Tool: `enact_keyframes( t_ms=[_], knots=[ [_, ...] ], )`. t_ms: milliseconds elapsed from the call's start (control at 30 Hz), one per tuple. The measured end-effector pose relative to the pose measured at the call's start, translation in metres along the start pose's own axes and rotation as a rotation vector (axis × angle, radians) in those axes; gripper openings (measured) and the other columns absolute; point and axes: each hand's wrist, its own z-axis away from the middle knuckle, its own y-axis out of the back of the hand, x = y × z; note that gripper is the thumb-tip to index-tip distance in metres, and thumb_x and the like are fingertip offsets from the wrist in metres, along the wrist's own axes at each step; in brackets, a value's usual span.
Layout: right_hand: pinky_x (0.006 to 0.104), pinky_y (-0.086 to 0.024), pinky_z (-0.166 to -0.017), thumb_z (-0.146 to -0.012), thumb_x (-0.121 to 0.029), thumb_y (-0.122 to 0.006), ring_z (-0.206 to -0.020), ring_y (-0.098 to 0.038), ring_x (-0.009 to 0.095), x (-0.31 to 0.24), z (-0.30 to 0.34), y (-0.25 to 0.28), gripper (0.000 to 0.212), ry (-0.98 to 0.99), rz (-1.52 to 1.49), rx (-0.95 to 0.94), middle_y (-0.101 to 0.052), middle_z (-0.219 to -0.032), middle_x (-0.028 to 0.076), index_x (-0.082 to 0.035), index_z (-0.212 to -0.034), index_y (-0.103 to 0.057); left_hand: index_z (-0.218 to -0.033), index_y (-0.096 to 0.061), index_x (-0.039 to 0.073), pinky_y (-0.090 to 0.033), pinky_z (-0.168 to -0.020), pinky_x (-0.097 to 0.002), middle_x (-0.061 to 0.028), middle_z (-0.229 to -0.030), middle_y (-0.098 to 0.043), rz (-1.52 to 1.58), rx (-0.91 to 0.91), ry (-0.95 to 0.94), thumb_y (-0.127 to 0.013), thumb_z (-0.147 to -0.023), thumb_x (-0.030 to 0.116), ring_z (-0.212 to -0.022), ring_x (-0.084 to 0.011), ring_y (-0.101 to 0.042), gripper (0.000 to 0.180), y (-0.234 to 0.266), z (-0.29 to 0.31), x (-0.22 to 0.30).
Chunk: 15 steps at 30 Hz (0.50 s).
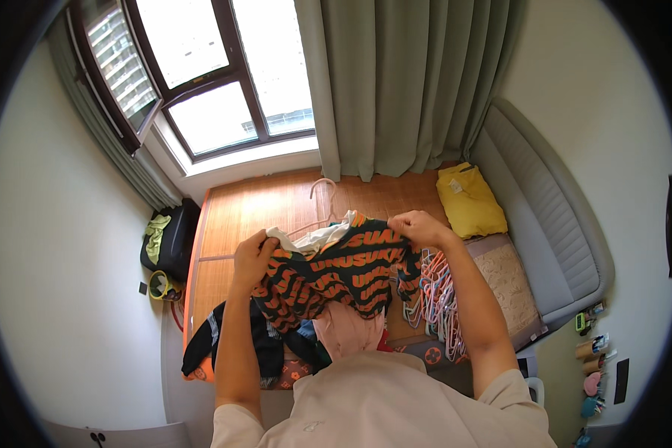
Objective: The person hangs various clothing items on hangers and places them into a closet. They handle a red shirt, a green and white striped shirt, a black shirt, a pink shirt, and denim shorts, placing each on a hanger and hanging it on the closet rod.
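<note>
Held up in front of me is a dark shirt with orange lettering (343, 272) and a white inside. My left hand (253, 260) is closed on its left upper edge, and my right hand (423, 227) pinches the right upper edge. Just beyond the collar a pale pink clothes hanger (335, 196) shows its hook and part of its arms. The shirt covers its lower part, so I cannot tell whether it is inside the shirt or behind it. Below the shirt, nearer to me, is a pink garment (345, 334).
A pile of colourful hangers (442, 306) lies right of the shirt on the bed mat (239, 209). Dark clothes (224, 340) are at the near left, a folded yellow garment (470, 201) at the far right. The padded headboard (552, 201) borders the right side.
</note>
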Motion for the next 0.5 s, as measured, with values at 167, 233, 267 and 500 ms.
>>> enact_keyframes(
  t_ms=[167,233,267,500],
  knots=[
    [0.0362,-0.054,-0.079,-0.093,-0.027,-0.075,-0.084,-0.068,0.019,-0.019,0.007,-0.017,0.031,0.211,-0.237,-0.01,-0.075,-0.092,0.01,-0.005,-0.115,-0.075,-0.109,-0.074,0.003,-0.052,-0.07,-0.0329,-0.0093,-0.079,-0.069,0.094,-0.121,-0.026,-0.066,-0.098,0.016,-0.074,-0.0172,-0.066,0.019,0.005,-0.002,0.003],
    [0.0357,-0.054,-0.078,-0.093,-0.025,-0.076,-0.084,-0.068,0.019,-0.029,0.004,-0.029,0.03,0.309,-0.231,0.082,-0.075,-0.092,0.01,-0.006,-0.115,-0.075,-0.113,-0.074,0.003,-0.053,-0.075,-0.0315,-0.0091,-0.084,-0.072,0.121,-0.154,-0.058,-0.067,-0.097,0.013,-0.08,-0.0168,-0.068,0.02,0.002,-0.002,0.008],
    [0.0355,-0.054,-0.078,-0.093,-0.024,-0.075,-0.084,-0.069,0.019,-0.034,0.002,-0.035,0.029,0.354,-0.194,0.139,-0.075,-0.093,0.01,-0.006,-0.115,-0.075,-0.114,-0.074,0.003,-0.054,-0.077,-0.0309,-0.0087,-0.086,-0.073,0.107,-0.168,-0.067,-0.067,-0.096,0.012,-0.083,-0.0165,-0.069,0.021,0.001,-0.002,0.008],
    [0.0369,-0.056,-0.083,-0.093,-0.02,-0.074,-0.088,-0.073,0.028,-0.077,0.013,-0.008,0.029,0.321,-0.343,0.045,-0.076,-0.097,0.015,-0.006,-0.118,-0.073,-0.112,-0.075,0.0,-0.055,-0.077,-0.0286,-0.0068,-0.092,-0.075,0.129,-0.159,-0.034,-0.068,-0.093,0.008,-0.084,-0.0121,-0.069,0.021,0.028,-0.009,0.006]
  ],
)
